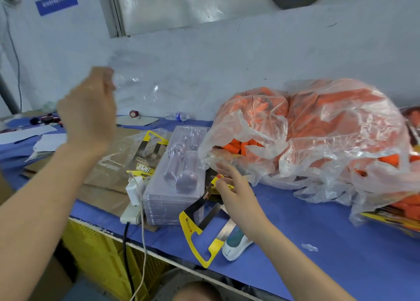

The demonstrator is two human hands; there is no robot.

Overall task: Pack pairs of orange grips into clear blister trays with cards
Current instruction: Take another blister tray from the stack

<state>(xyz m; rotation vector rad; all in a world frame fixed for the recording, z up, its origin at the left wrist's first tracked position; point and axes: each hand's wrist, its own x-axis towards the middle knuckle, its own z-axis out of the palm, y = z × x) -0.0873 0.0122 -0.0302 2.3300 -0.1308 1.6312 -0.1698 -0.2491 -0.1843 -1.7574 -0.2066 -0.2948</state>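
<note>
**Early in one pack: tray and card in hand, no grips loaded**

Left hand (88, 109) is raised, fingers curled on the edge of a clear tray (136, 82). The tray is thin, see-through plastic, blurred and looks empty. Right hand (236, 187) has loosely spread fingers on the top end of a card (200, 228), which lies by the table's front edge. Can't tell if it pinches the card or just touches it.

Judgement: grips for this pack aren't picked yet, so loading, carding and closing are all left. The orange grips (245, 147) sit loose in a crinkly, thin plastic bag (318, 127), well right of the tray. The tray stack (175, 180) is glossy, with moulded rounded pockets. The card is stiff, yellow and black, with a cut-out window. A pile at far right (395, 216) may be finished packs, unclear.
</note>
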